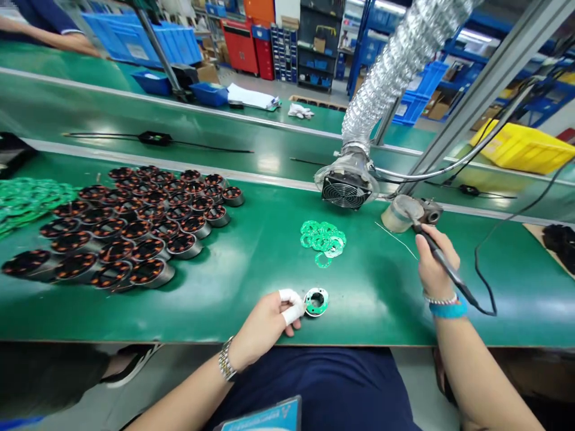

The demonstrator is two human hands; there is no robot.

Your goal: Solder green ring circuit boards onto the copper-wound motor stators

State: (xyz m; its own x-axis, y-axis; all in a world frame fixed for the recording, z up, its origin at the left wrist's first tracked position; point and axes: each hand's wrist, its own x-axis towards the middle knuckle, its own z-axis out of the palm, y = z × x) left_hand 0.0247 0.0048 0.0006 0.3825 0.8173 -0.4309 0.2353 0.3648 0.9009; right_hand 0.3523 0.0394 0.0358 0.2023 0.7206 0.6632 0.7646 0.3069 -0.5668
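Observation:
My right hand (436, 260) is wrapped round a soldering iron (449, 272), its tip end at a round tin (401, 214) by the bench's back edge. Near the front edge, my left hand (281, 311), with white covers on thumb and forefinger, is closed at the left rim of a ring-shaped part (317, 302) topped by a green ring board. Whether the fingers pinch the part or something small is hidden. Behind the part lies a loose pile of green ring boards (321, 236). A thin wire (395, 238) lies left of my right hand.
Many round metal motor parts (148, 239) with copper windings fill the left of the green bench (251, 263). More green boards (31, 200) lie beyond. A fan (345, 190) on a silver duct (386, 72) hangs at the back. The iron's black cable loops at right.

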